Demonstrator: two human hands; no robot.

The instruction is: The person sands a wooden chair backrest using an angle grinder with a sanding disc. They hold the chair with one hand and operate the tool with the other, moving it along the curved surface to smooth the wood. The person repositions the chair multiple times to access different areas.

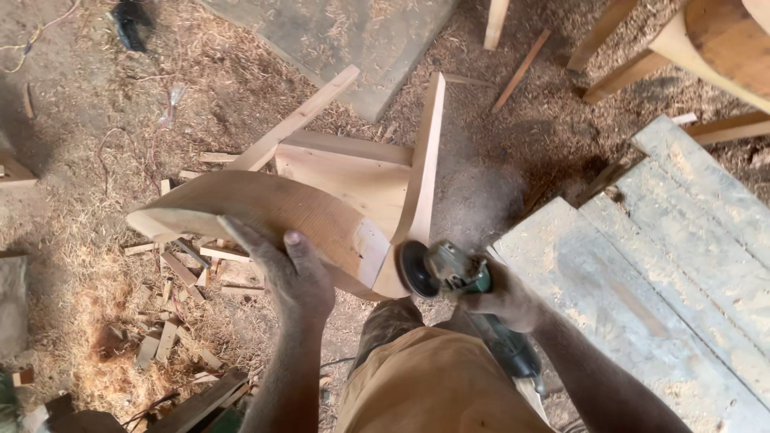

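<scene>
A curved wooden furniture part (265, 204), made of pale joined boards, stands in front of me above a sawdust floor. My left hand (289, 269) grips its curved lower edge from below, thumb on top. My right hand (501, 301) holds a green angle grinder (449, 273) by its body. The grinder's dark sanding disc (413, 269) sits against the corner where the curved board meets an upright board (421, 172). My knee in tan trousers (417, 377) is below the work.
Weathered grey planks (666, 265) lie to the right. Offcuts and wood scraps (180, 297) litter the floor at left. A grey board (345, 40) lies at the top, chair legs (634, 48) at upper right. Sawdust covers the ground.
</scene>
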